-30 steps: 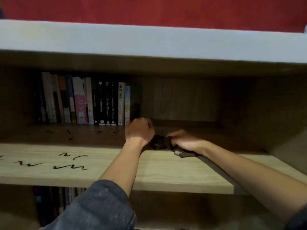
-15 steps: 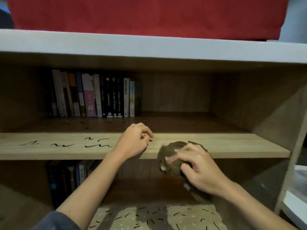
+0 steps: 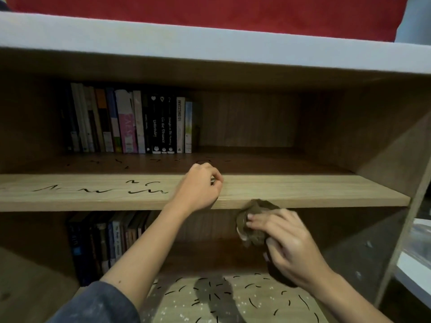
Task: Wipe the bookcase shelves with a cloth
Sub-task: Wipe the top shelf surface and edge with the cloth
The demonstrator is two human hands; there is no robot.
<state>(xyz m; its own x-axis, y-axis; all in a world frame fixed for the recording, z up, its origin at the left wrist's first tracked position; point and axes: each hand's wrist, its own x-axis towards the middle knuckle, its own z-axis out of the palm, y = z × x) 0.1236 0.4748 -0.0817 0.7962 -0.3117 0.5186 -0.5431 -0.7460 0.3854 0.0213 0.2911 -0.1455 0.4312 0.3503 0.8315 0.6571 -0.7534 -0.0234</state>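
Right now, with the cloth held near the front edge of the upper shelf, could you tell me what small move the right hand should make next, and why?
Probably lower the right hand and press the cloth onto the lower shelf. The fingers already hold the cloth bunched in front of that compartment, and dark marks lie on the board almost straight below it.

Your left arm wears a grey-blue sleeve [image 3: 98,304] of soft fabric flecked with small pale specks, bunched near the elbow. Below it the forearm is bare, with one small dark spot, down to your left hand [image 3: 198,187]. Your right forearm and right hand [image 3: 286,243] are bare too.
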